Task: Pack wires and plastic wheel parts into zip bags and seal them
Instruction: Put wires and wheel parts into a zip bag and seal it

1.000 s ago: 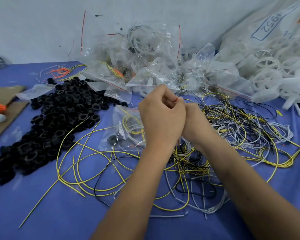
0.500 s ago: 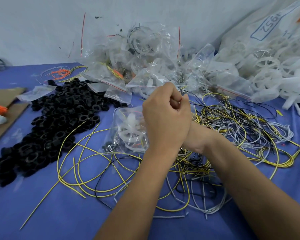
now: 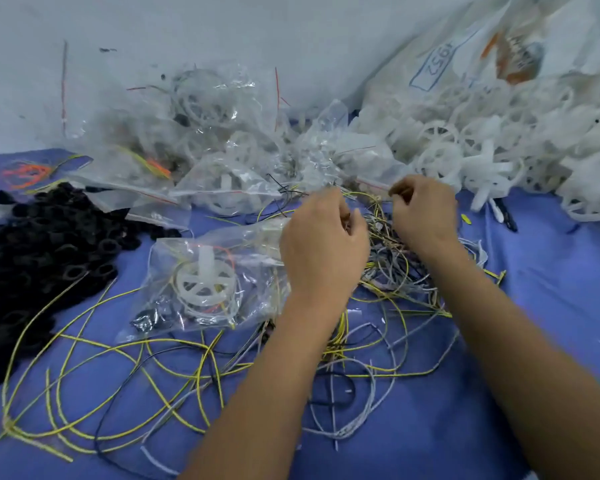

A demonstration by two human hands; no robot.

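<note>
1. Blue cloth covers the table [image 3: 499, 427], which runs up to a pale wall at the back.
2. Just left of centre lies a clear zip bag [image 3: 201, 282], its long axis running left to right with the mouth end toward the right, where it disappears under the left hand [image 3: 323, 244]. Inside it a white plastic wheel [image 3: 205, 284] lies flat-ish, its spokes facing the camera and its hub stub pointing up and away; thin wires curl round it.
3. Loose wires [image 3: 125, 379], yellow, black and grey, sprawl in loops across the near cloth and bunch into a tangle [image 3: 392, 268] between and behind the two wrists.
4. Both forearms reach in from the lower right, backs of the hands to the camera. The left hand's fingers are curled inward over the bag's right end; motion blur hides whether they actually pinch the plastic.
5. The right hand [image 3: 423, 213] is held apart from the left, just beyond the tangle, fingers curled with the tips drawn together at its upper left; what they hold, if anything, cannot be told.
6. Black rings [image 3: 39, 251] are heaped at left, filled bags [image 3: 222, 188] pile behind, and white wheels [image 3: 482, 157] spill at right.
</note>
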